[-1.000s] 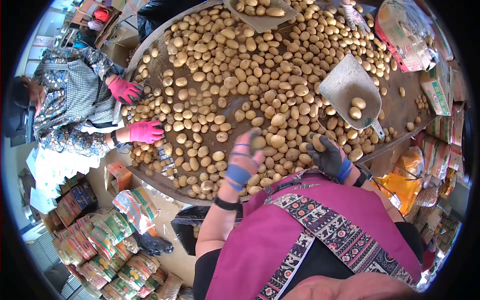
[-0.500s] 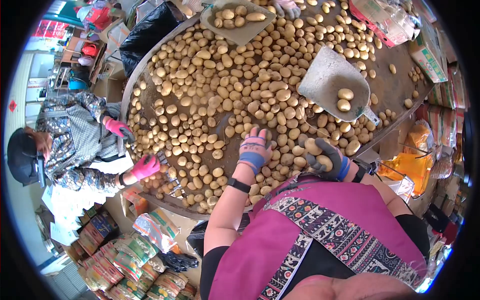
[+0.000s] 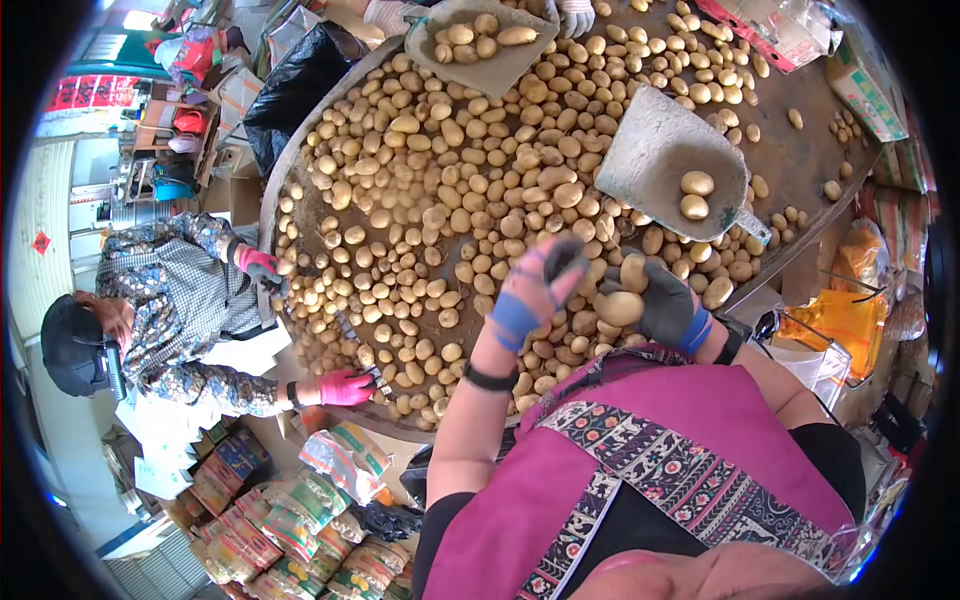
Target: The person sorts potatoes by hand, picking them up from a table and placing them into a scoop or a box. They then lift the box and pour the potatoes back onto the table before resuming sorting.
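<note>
My right hand (image 3: 668,308), in a dark-palmed glove with a blue cuff, is closed around potatoes; a larger one (image 3: 619,308) and a smaller one (image 3: 633,272) show at its fingers. To its left, raised over the pile, is my left hand (image 3: 535,288), in a glove with dark fingertips. Motion smears its fingers, so its grip does not show clearly. Loose potatoes (image 3: 480,222) cover much of the brown table (image 3: 800,150) beneath and beyond both hands. A worn metal scoop (image 3: 640,150) with two potatoes in it lies ahead of my right hand.
A co-worker at the left has pink-gloved hands (image 3: 345,387) at the table edge. Gloved hands (image 3: 575,15) of another person are at the far side, by a second scoop (image 3: 485,75) holding several potatoes. Boxes (image 3: 870,90) stand right; packed bags (image 3: 300,500) lie lower left.
My left hand has lifted from the pile and moved right, toward my right hand. The potatoes in my right hand have shifted up slightly. The co-worker's nearer pink-gloved hand has moved down and right.
</note>
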`<state>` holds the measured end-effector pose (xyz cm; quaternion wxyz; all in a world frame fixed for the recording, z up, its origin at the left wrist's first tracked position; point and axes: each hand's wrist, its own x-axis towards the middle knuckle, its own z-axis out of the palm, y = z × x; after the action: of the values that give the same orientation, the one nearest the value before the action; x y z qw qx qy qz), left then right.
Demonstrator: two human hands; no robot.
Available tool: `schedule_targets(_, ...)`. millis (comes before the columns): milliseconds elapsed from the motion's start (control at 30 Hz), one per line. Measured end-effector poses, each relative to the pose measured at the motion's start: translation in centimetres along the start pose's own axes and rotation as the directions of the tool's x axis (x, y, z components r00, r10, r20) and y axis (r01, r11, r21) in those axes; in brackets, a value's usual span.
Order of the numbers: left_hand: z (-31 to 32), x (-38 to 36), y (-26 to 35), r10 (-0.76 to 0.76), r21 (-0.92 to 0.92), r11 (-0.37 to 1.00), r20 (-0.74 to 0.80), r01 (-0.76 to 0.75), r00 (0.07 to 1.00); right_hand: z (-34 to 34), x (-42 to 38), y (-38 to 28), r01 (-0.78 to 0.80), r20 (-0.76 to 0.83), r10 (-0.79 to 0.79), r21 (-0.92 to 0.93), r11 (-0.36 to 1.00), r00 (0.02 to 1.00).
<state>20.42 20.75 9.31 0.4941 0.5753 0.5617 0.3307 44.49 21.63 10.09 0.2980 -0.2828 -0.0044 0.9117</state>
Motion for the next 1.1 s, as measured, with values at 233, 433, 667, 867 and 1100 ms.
schedule_targets(233,2.9,8.9,-3.3,0.15,0.829,0.549,0.027,-0.106,0.988,-2.2,-2.3,-0.7,-0.083,-0.136,0.097,0.109,0.991,0.986)
schedule_targets(433,1.4,5.5,-4.6,-0.26,0.844,0.528,0.055,0.094,0.964,-5.0,-2.8,-1.6,-0.211,-0.026,0.214,0.077,0.974,0.977)
schedule_targets(667,0.0,-0.1,-2.1,-0.13,0.25,0.954,-0.144,0.163,0.981,-0.9,-1.8,0.0,-0.057,-0.32,0.041,-0.04,0.998,0.947)
schedule_targets(867,0.8,-3.0,-0.9,-0.244,0.226,0.945,-0.001,0.237,0.97,-1.8,-3.0,0.9,-0.175,-0.014,0.177,0.118,0.978,0.984)
schedule_targets(1100,3.6,-8.8,-5.0,-0.482,0.939,0.334,0.099,0.079,0.87,-2.2,-3.4,1.1,-0.211,-0.133,0.229,0.137,0.968,0.964)
